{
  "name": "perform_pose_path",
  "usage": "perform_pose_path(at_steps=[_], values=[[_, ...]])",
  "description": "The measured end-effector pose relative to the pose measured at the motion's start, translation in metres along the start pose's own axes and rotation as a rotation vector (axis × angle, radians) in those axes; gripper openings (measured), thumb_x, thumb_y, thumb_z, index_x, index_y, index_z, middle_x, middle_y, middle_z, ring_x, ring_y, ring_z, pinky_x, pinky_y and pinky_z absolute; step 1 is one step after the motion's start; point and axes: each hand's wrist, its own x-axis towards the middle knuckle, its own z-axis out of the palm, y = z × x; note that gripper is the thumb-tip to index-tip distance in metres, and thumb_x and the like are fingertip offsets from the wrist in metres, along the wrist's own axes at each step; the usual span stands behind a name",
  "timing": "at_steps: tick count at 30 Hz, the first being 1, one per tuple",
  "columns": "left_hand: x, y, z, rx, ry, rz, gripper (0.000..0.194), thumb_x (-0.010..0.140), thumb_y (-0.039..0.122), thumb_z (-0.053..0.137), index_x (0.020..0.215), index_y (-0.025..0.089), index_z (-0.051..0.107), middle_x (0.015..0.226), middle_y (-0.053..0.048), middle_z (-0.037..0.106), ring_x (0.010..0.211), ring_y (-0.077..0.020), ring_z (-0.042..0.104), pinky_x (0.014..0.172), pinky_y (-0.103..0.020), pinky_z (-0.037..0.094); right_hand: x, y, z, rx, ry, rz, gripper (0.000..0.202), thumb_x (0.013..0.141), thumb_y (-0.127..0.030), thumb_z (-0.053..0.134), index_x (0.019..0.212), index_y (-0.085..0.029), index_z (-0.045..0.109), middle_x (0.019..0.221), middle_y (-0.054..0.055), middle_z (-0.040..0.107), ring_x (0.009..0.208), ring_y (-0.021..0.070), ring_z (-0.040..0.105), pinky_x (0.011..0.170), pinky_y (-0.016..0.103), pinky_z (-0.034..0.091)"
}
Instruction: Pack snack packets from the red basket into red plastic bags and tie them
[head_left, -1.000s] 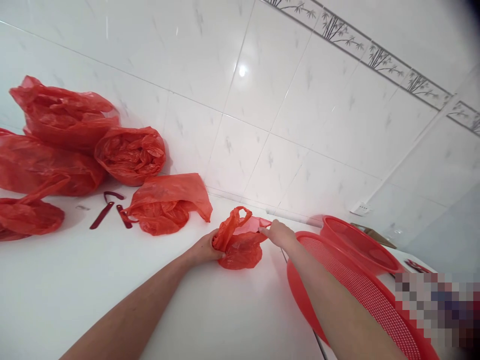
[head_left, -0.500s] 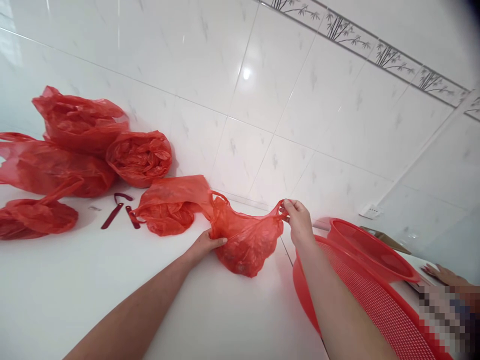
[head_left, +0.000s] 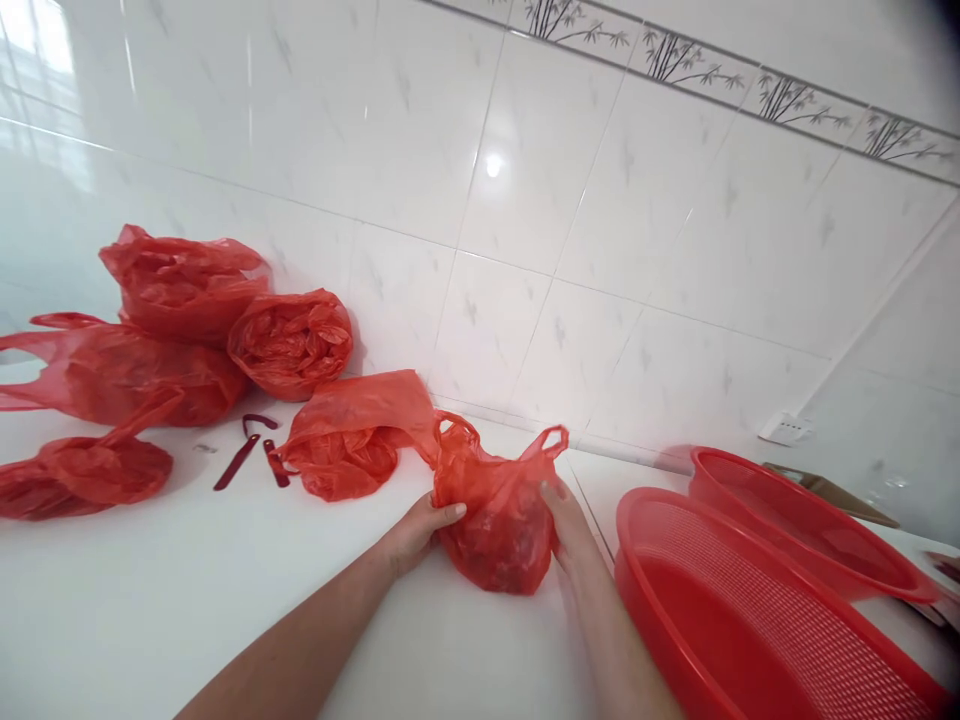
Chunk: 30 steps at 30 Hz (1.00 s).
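Note:
A red plastic bag (head_left: 499, 535) with dark contents showing faintly through it rests on the white table, its handle loop upright at the right. My left hand (head_left: 420, 528) grips its left side, thumb in front and the other fingers hidden behind. On the opposite side my right hand (head_left: 568, 522) clasps the bag, most of its fingers out of sight. What the bag holds cannot be made out. Just left of it lies another red bag (head_left: 345, 455), its flap reaching toward the held one.
Several stuffed red bags (head_left: 187, 285) stand at the left by the tiled wall. Dark red strap-like pieces (head_left: 238, 462) lie near them. At the right are a red mesh basket (head_left: 637, 560) and a red basin (head_left: 795, 500). Part of another person's hand (head_left: 946, 565) shows at the right edge.
My right hand has let go of the bag's handle and moved down to its right side. The bag now sits more upright and compact. The view has shifted slightly.

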Motion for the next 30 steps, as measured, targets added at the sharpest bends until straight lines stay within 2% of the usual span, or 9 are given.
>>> perform_pose_path(at_steps=[4, 8, 11, 14, 16, 20, 25, 27, 30], values=[[0.001, -0.002, -0.002, -0.018, 0.066, 0.007, 0.049, 0.078, 0.041, 0.065, 0.122, 0.021, 0.056, 0.123, -0.012, 0.061, 0.114, -0.0302, 0.055, 0.095, -0.043, 0.043, -0.002, -0.008, 0.002, 0.322, -0.191, 0.070, 0.048, 0.069, -0.046, 0.069, 0.109, -0.021, 0.061, 0.098, 0.008, 0.069, 0.086, 0.0229, 0.066, 0.082, 0.039, 0.050], [0.006, -0.005, -0.003, 0.000, 0.158, -0.060, 0.041, 0.077, 0.038, 0.067, 0.110, 0.014, 0.063, 0.110, -0.014, 0.067, 0.104, -0.0282, 0.061, 0.092, -0.039, 0.044, 0.001, 0.005, -0.006, 0.609, -0.086, 0.070, 0.035, 0.069, -0.037, 0.069, 0.102, -0.027, 0.063, 0.104, 0.004, 0.067, 0.097, 0.0218, 0.062, 0.086, 0.039, 0.048], [0.009, -0.009, -0.002, -0.018, 0.209, -0.094, 0.032, 0.077, 0.033, 0.069, 0.100, 0.012, 0.066, 0.100, -0.013, 0.070, 0.094, -0.0251, 0.065, 0.088, -0.036, 0.046, 0.002, 0.017, -0.016, 0.646, 0.008, 0.093, 0.016, 0.066, -0.033, 0.067, 0.079, -0.025, 0.062, 0.087, 0.003, 0.067, 0.092, 0.0217, 0.061, 0.085, 0.040, 0.047], [0.007, -0.009, 0.001, -0.031, 0.208, -0.099, 0.028, 0.076, 0.029, 0.070, 0.100, 0.015, 0.065, 0.100, -0.011, 0.070, 0.091, -0.0229, 0.065, 0.085, -0.034, 0.047, -0.002, 0.017, -0.018, 0.611, -0.030, 0.091, 0.025, 0.072, -0.039, 0.057, 0.055, -0.024, 0.045, 0.055, -0.001, 0.047, 0.067, 0.0181, 0.055, 0.077, 0.038, 0.048], [0.004, -0.006, 0.004, -0.020, 0.157, -0.086, 0.033, 0.076, 0.029, 0.069, 0.105, 0.016, 0.064, 0.105, -0.011, 0.069, 0.095, -0.0242, 0.064, 0.086, -0.034, 0.046, -0.007, 0.008, -0.014, 0.586, -0.119, 0.093, 0.034, 0.077, -0.044, 0.049, 0.052, -0.024, 0.037, 0.050, -0.003, 0.032, 0.055, 0.0157, 0.046, 0.069, 0.035, 0.047], [-0.001, 0.001, 0.010, -0.017, 0.070, -0.006, 0.045, 0.077, 0.042, 0.066, 0.115, 0.017, 0.060, 0.114, -0.012, 0.064, 0.106, -0.0287, 0.060, 0.091, -0.039, 0.045, -0.017, -0.009, -0.003, 0.604, -0.146, 0.060, 0.027, 0.081, -0.049, 0.045, 0.075, -0.026, 0.056, 0.054, -0.006, 0.029, 0.047, 0.0111, 0.030, 0.056, 0.029, 0.041], [0.003, -0.003, 0.014, 0.000, 0.223, -0.021, 0.040, 0.076, 0.044, 0.067, 0.102, 0.015, 0.064, 0.100, -0.011, 0.069, 0.094, -0.0269, 0.064, 0.085, -0.037, 0.048, -0.021, -0.008, 0.002, 0.550, -0.195, 0.089, 0.036, 0.079, -0.054, 0.048, 0.087, -0.023, 0.065, 0.050, -0.008, 0.027, 0.043, 0.0093, 0.026, 0.054, 0.028, 0.040], [0.005, -0.007, 0.015, -0.017, 0.267, -0.008, 0.039, 0.076, 0.044, 0.067, 0.102, 0.015, 0.064, 0.099, -0.011, 0.070, 0.093, -0.0262, 0.065, 0.085, -0.037, 0.048, -0.024, -0.008, 0.002, 0.510, -0.287, 0.106, 0.038, 0.078, -0.048, 0.057, 0.105, -0.023, 0.063, 0.045, -0.009, 0.028, 0.042, 0.0079, 0.023, 0.051, 0.025, 0.035], [0.006, -0.011, 0.018, -0.028, 0.282, 0.009, 0.038, 0.076, 0.042, 0.067, 0.102, 0.015, 0.063, 0.099, -0.010, 0.070, 0.093, -0.0252, 0.065, 0.086, -0.036, 0.047, -0.031, -0.014, 0.005, 0.415, -0.453, 0.105, 0.066, 0.076, -0.041, 0.064, 0.135, -0.025, 0.040, 0.045, -0.012, 0.035, 0.041, 0.0059, 0.021, 0.046, 0.021, 0.024]])
